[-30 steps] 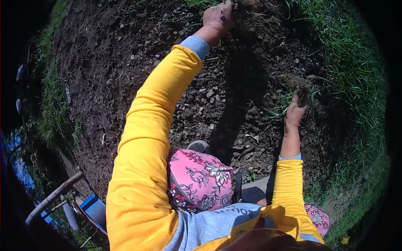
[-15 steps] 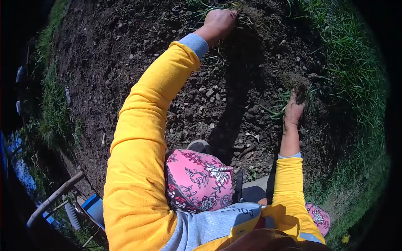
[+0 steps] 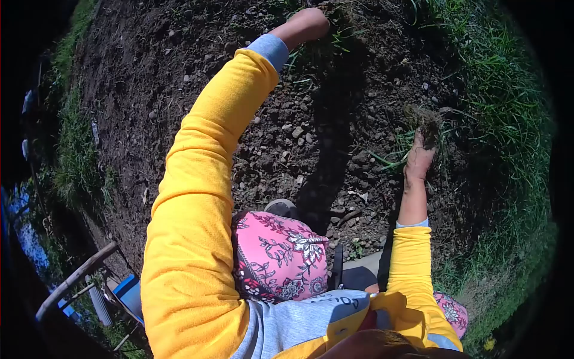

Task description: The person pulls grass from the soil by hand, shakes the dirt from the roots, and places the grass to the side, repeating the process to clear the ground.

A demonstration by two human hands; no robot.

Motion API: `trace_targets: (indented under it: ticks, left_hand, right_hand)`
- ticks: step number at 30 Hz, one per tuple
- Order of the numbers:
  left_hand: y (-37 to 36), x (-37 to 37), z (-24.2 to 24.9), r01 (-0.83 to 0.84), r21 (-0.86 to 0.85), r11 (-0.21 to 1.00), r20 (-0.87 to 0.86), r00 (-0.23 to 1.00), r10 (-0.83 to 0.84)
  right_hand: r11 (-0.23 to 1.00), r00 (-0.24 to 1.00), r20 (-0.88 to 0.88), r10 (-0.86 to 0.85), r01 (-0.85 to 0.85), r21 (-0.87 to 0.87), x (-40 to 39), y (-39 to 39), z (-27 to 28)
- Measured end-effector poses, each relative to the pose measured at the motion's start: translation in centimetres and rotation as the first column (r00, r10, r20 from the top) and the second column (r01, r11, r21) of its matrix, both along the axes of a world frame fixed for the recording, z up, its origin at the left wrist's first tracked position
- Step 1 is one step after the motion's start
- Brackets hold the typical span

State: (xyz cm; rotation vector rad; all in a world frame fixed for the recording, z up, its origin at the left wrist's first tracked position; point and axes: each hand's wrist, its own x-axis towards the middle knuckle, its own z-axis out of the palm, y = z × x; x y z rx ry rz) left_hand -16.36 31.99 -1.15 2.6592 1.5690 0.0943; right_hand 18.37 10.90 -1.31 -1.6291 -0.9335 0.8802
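My left hand is closed in a fist over the soil near the top edge. Its fingertips are turned away, so what they grip is hidden. Green blades of grass stick up from the ground just beside it. On the right, my right hand, smeared with dirt, is closed on a clump of weeds. Brown tangled roots with soil rise from its fingers, and long green leaves spread to the left of it.
Dark, stony soil spreads in front of me, with thick grass along the right side. My knee in pink floral cloth is below. A curved wooden handle and a blue object lie at lower left.
My left hand has shifted slightly up and to the left, uncovering green blades beside it. My right hand stays nearly in place with the clump of weeds.
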Motion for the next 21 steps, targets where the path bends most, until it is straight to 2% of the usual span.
trace_targets:
  ticks: [1,2,3,6,7,9,10,11,12,13,14,16,18,19,21]
  left_hand:
    - [-1.1,1.4,3.5,-0.247,-0.133,0.960,0.254,0.928,0.274]
    - [-2.5,2.9,7.0,-0.426,-0.321,0.846,0.439,0.725,0.532]
    - [-2.5,3.1,7.4,-0.450,-0.292,0.844,0.441,0.720,0.536]
    - [-0.5,2.3,3.6,-0.306,-0.187,0.933,0.093,0.940,0.327]
    - [-0.5,2.4,3.5,-0.307,-0.195,0.932,0.071,0.943,0.325]
    - [-1.1,2.8,5.1,-0.397,-0.300,0.867,0.219,0.856,0.467]
    - [-1.3,2.5,5.1,-0.383,-0.342,0.858,0.255,0.841,0.478]
    - [0.3,1.6,2.8,-0.251,-0.307,0.918,0.109,0.949,0.295]
    - [2.0,0.5,-0.6,-0.045,-0.234,0.971,-0.087,0.996,0.025]
    - [0.7,1.3,1.1,-0.023,-0.212,0.977,-0.382,0.922,-0.061]
    - [0.4,1.8,2.2,-0.125,-0.216,0.968,-0.269,0.961,0.064]
    - [-0.1,2.8,3.3,-0.291,-0.279,0.915,-0.050,0.956,0.289]
    - [-2.0,2.7,3.8,-0.441,-0.379,0.813,0.135,0.843,0.520]
    - [-3.5,3.0,4.3,-0.401,-0.205,0.893,-0.096,0.916,0.389]
    - [-4.6,3.9,5.5,-0.394,0.011,0.919,0.165,0.907,0.387]
  right_hand:
    - [0.999,1.000,0.004,-0.010,0.010,0.043,-0.1,0.0,-0.1]
    - [0.998,0.999,-0.031,0.007,-0.005,0.062,0.1,0.0,0.0]
    - [0.999,1.000,-0.011,0.016,-0.015,0.044,0.1,-0.2,0.5]
    - [1.000,0.997,0.073,0.028,-0.027,-0.009,-0.7,0.1,2.5]
    - [0.999,0.999,-0.014,0.031,-0.031,0.030,-0.5,0.5,1.9]
    - [0.996,0.981,-0.194,0.024,-0.007,0.089,0.4,0.3,-0.2]
    - [0.998,0.995,0.083,0.055,-0.054,-0.016,1.2,0.2,0.0]
    - [0.999,0.999,0.042,0.034,-0.034,0.002,0.8,-0.1,0.4]
    - [0.999,1.000,0.002,0.024,-0.024,0.032,0.1,0.1,1.0]
    - [0.998,0.999,-0.033,0.019,-0.016,0.061,-0.1,0.3,1.4]
    - [0.997,0.995,0.075,0.062,-0.066,0.046,0.4,0.4,0.8]
    - [0.998,0.997,0.028,0.066,-0.066,0.007,0.9,0.3,1.1]
    - [1.000,1.000,0.016,0.021,-0.021,-0.021,0.1,-0.1,1.4]
    - [0.999,0.999,0.041,0.026,-0.027,0.018,0.0,0.3,0.7]
    - [0.996,0.995,0.102,0.012,-0.022,0.091,0.7,0.4,-1.3]
